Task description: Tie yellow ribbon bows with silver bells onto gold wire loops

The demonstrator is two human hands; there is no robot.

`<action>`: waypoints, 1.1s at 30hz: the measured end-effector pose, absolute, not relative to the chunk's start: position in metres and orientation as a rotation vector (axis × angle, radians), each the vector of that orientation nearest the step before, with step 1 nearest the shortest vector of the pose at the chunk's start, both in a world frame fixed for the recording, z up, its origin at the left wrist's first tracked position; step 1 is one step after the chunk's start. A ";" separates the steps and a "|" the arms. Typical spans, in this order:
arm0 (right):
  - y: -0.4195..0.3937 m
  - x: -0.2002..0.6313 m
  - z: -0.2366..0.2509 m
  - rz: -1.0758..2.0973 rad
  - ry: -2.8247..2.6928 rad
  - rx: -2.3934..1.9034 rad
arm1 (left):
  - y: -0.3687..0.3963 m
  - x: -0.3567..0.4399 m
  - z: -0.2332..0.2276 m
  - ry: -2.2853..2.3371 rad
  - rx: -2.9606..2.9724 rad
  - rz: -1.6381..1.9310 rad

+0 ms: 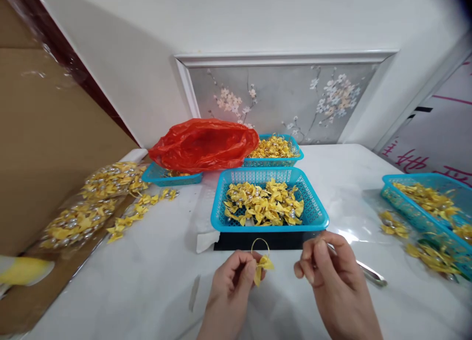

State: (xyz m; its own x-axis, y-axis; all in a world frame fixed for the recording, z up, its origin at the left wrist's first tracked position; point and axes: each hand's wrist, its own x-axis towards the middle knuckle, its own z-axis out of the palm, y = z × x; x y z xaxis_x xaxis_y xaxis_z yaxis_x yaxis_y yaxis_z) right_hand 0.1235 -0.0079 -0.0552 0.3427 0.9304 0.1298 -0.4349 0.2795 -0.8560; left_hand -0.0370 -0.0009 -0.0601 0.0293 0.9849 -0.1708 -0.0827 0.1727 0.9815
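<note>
A small yellow flower, its petals folded and pointed, sits over the table's near side, with a thin golden loop standing up from it in a neat round. The left hand pinches it between thumb and fingers, hiding part of the petals. Near it, the right hand has its fingers curled toward the thumb; I can't tell whether they grip anything. It covers one end of a metal tool. A red bag hides some of the baskets behind it, and a blue basket by the table's right edge runs out of view. The white table meets a wall with a blossom panel along its far edge.
</note>
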 end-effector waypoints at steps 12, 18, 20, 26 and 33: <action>-0.014 0.167 -0.083 0.783 -0.861 -1.212 | 0.001 -0.041 -0.045 1.073 0.672 1.068; -0.009 0.180 -0.087 0.647 -0.959 -1.291 | 0.000 -0.044 -0.043 1.027 0.623 0.989; -0.006 0.181 -0.087 0.633 -0.962 -1.290 | 0.000 -0.044 -0.040 0.996 0.564 0.941; 0.001 0.180 -0.084 0.613 -0.979 -1.283 | 0.000 -0.047 -0.030 0.875 0.399 0.827; -0.004 0.176 -0.075 0.649 -0.988 -1.254 | -0.002 -0.037 -0.031 1.051 0.581 0.984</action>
